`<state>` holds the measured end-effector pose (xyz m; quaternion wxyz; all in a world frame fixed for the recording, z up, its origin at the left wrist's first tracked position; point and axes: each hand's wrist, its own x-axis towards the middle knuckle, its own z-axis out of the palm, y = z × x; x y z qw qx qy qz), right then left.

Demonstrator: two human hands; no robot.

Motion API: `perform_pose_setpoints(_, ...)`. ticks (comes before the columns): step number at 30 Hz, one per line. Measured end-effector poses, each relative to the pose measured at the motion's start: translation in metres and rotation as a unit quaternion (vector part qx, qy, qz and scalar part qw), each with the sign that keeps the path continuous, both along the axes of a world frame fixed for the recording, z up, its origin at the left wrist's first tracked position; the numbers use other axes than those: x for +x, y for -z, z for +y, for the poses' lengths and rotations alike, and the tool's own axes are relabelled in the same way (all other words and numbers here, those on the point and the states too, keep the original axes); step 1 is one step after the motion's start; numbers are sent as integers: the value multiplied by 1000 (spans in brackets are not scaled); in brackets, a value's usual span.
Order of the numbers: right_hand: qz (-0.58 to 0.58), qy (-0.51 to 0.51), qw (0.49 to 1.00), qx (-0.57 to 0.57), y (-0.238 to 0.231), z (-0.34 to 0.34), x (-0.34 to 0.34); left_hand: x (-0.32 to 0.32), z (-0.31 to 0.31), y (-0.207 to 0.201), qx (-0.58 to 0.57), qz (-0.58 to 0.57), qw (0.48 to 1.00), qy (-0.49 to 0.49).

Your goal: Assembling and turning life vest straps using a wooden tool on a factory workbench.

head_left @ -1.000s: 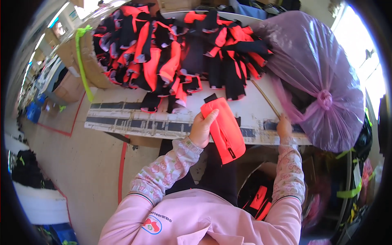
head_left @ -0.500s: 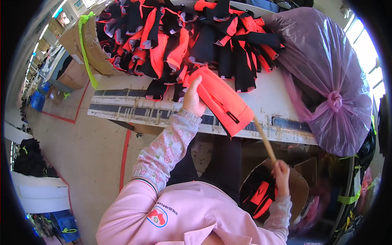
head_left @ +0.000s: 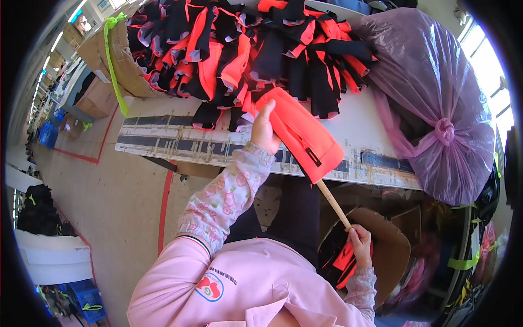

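Note:
My left hand (head_left: 265, 131) grips the upper left end of a bright orange fabric pouch (head_left: 301, 128) with black edging and a dark zip, its thumb on top. The pouch hangs tilted over the table's front edge. A thin wooden stick (head_left: 333, 204) is in my closed right hand (head_left: 360, 244), lower right. The stick's far end disappears at the pouch's lower edge; whether it is inside or behind the fabric, I cannot tell. Past the pouch lies a heap of orange and black fabric pieces (head_left: 267, 60).
The white table (head_left: 359, 128) has a worn, taped front edge. A tied purple plastic bag (head_left: 430, 92) bulges at its right. A cardboard box (head_left: 389, 240) holding orange and black pieces (head_left: 344, 261) stands below. Another carton (head_left: 103, 60) is at the far left.
My right hand has moved left and slightly down with the stick. The stick now meets the pouch's lower left corner instead of its right corner. The pouch has shifted slightly right.

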<state>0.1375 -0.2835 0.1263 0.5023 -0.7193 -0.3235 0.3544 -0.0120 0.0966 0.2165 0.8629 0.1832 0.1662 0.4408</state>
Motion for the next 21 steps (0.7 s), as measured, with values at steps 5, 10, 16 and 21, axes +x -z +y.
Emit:
perform_pose_setpoints(5, -115, -29, 992, 34, -18, 45, -15, 16, -45, -5, 92, 76, 993, -13)
perform_pose_setpoints(10, -120, -11, 988, 95, -29, 93, -39, 25, -80, 4, 171, 132, 973, -86)
perform_pose_setpoints(16, 95, -5, 989, 112, -30, 106, -69, 18, -82, -19, 239, 126, 956, -113)
perform_pose_setpoints(21, 41, -10, 992, 117, -18, 90, -51, 19, -86, -18, 224, 117, 965, -71)
